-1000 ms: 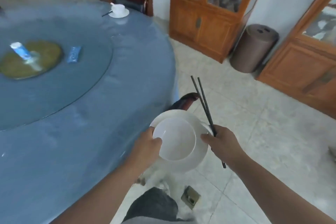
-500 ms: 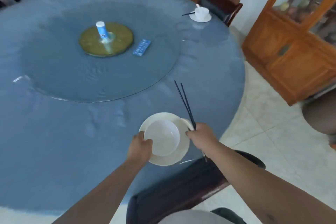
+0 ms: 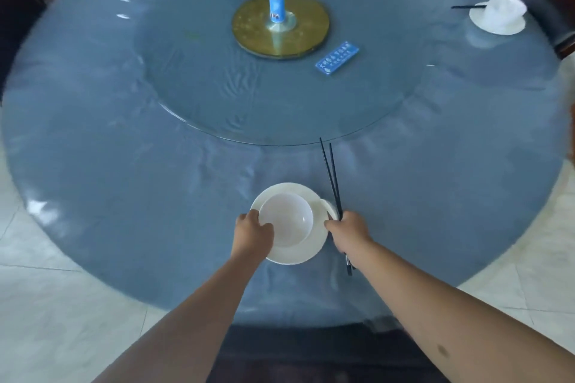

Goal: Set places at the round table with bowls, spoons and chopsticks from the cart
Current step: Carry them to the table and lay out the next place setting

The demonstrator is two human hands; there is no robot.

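Bowl (image 3: 285, 220) now over table (image 3: 124, 165), left hand (image 3: 253, 232) gripping it, right hand (image 3: 350, 232) clutching chopsticks (image 3: 331, 177)

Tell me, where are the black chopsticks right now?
In the head view, the black chopsticks are gripped in the right hand, just right of the white bowl on its plate, tips pointing toward the table's middle.
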